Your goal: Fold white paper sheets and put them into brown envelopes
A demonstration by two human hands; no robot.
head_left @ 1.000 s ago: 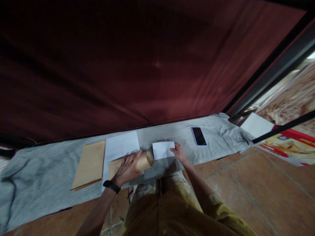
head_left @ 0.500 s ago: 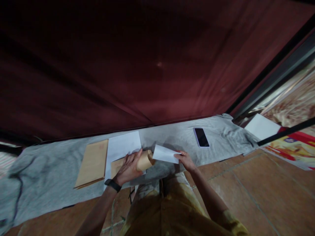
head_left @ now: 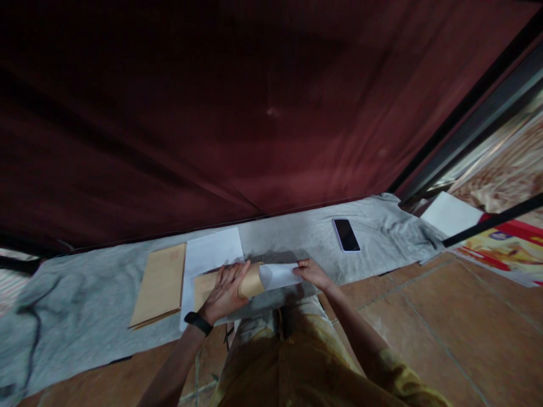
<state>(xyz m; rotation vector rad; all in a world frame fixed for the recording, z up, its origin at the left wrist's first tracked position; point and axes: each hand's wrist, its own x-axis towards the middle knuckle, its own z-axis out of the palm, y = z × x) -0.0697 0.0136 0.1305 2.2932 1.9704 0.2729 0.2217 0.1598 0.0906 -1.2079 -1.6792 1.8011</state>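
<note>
My left hand wraps round a brown envelope and holds its mouth open toward the right. A folded white paper is pinched by my right hand at its right end, and its left end sits at or just inside the envelope's mouth. Both rest low over the grey cloth spread on the floor. A white sheet lies under and behind the envelope.
A stack of brown envelopes lies left of my hands. A black phone rests on the cloth to the right. Another white sheet lies far right. A dark red curtain hangs behind. My knees are on the tiled floor.
My right hand lifted the folded white paper off the cloth, swung it left and brought its end to the open mouth of the envelope. My left hand kept its hold on the envelope.
</note>
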